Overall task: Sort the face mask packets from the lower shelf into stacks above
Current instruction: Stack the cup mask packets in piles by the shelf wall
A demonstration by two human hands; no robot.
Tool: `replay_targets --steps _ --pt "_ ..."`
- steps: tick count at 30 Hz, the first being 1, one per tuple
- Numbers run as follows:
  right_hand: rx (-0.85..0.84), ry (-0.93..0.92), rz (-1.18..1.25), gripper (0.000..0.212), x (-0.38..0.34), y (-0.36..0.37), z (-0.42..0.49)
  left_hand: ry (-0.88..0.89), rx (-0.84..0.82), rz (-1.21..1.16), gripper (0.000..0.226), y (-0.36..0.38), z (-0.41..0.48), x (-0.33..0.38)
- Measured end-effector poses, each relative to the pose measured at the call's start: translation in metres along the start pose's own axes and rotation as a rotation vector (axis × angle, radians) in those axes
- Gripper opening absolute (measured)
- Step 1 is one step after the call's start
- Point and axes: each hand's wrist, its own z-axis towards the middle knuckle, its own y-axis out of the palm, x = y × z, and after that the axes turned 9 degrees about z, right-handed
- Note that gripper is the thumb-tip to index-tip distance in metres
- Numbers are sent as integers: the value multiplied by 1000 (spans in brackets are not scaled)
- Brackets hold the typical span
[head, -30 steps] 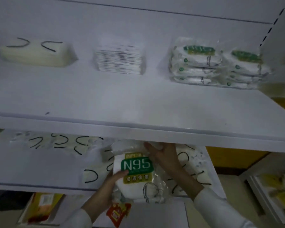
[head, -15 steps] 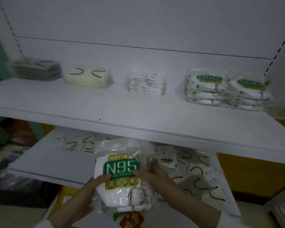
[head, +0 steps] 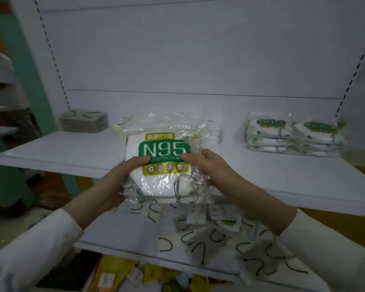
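Both hands are holding a clear plastic packet of white N95 masks with a green and yellow label (head: 164,163) in front of the white upper shelf (head: 72,152), its label facing the camera. The left hand (head: 114,182) is gripping the packet's nine o'clock edge, with its thumb lying across the label's lower left corner and its fingers curling behind. The right hand (head: 215,173) is gripping the three o'clock edge the same way, its thumb touching the label's right end. Each grip is closing on the packet, which is sitting between the two with its top half rising above the thumbs. More wrappers are showing under its six o'clock edge, so this is possibly a small bundle rather than one packet; the blur is making that hard to tell.

On the upper shelf, at ten o'clock from the packet, a flat grey stack of masks with black ear loops (head: 83,121) is lying near the back panel. At two o'clock, two stacks of similar N95 packets (head: 270,133) are sitting close side by side. A cream stack (head: 119,127) is peeking out just behind the held packet's top left corner.

Below the hands, from six to four o'clock, loose white masks with black loops (head: 209,237) are lying scattered on the white lower shelf (head: 114,234).
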Motion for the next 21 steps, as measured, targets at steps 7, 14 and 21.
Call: replay_targets --steps 7,14,21 --pt "401 -11 104 78 -20 -75 26 21 -128 -138 45 62 106 16" --pt "585 16 85 69 -13 -182 32 -60 -206 -255 54 156 195 11" --pt "604 -17 239 48 -32 -312 49 -82 -290 -183 61 257 282 43"
